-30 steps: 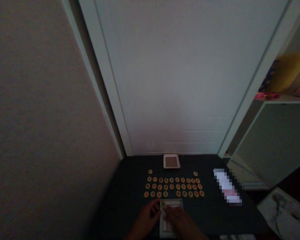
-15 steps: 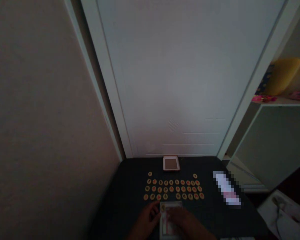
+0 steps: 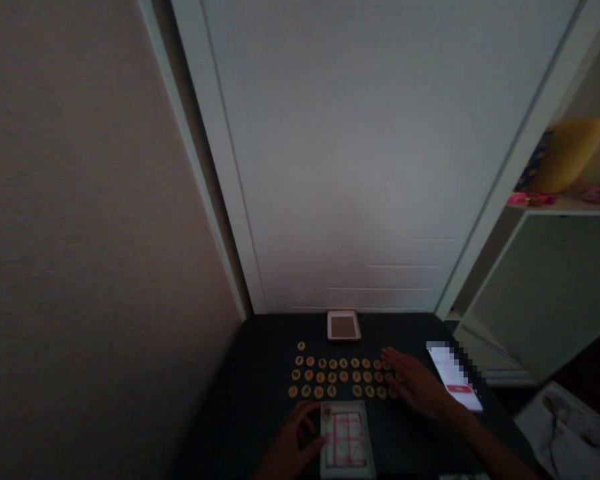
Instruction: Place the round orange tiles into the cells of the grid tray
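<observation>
Small round tan discs (image 3: 343, 377) with red or dark marks sit in rows on the black table (image 3: 240, 400). Before, the right hand (image 3: 415, 385) covered the pale oblong box (image 3: 347, 472); now it spreads over the right-end discs, and I cannot tell if it holds any. The left hand (image 3: 297, 437) curls half-open at the box's left edge. Pink lines (image 3: 349, 439) and one disc (image 3: 327, 414) show within its rim.
</observation>
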The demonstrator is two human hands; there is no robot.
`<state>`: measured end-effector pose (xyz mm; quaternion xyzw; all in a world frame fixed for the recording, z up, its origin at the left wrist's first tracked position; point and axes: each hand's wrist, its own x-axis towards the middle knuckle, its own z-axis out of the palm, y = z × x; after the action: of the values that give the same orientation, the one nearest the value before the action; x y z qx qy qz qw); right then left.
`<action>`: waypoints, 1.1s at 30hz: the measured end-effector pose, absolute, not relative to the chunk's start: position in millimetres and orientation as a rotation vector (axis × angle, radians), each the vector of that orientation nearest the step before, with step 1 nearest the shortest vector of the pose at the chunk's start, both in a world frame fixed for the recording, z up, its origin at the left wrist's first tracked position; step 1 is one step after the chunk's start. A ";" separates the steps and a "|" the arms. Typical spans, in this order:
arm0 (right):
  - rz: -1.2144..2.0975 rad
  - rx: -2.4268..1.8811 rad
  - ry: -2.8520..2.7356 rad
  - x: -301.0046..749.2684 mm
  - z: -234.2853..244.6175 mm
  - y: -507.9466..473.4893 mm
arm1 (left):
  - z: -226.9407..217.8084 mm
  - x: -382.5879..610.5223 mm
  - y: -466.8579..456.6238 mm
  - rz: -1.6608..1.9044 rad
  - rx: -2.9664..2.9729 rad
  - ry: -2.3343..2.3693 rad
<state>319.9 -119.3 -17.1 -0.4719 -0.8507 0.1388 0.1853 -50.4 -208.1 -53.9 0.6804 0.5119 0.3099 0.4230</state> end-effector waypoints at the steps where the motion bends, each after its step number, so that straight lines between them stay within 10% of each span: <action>1: 0.395 -1.367 -2.391 325.6 -20.2 -113.5 | -53.8 -50.1 -208.6 0.778 1.706 1.276; 17: 0.362 -1.662 -2.397 327.2 -38.5 -62.5 | -55.8 -54.8 -210.2 0.705 1.711 1.230; 33: 0.484 -1.077 -2.596 225.0 -24.5 -47.4 | -73.2 -56.8 -207.2 0.784 1.763 1.179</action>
<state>225.0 -47.4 -24.5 -0.3737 -0.9008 0.1679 0.1441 -56.8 -207.2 -73.2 0.7053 0.4717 0.3136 0.4264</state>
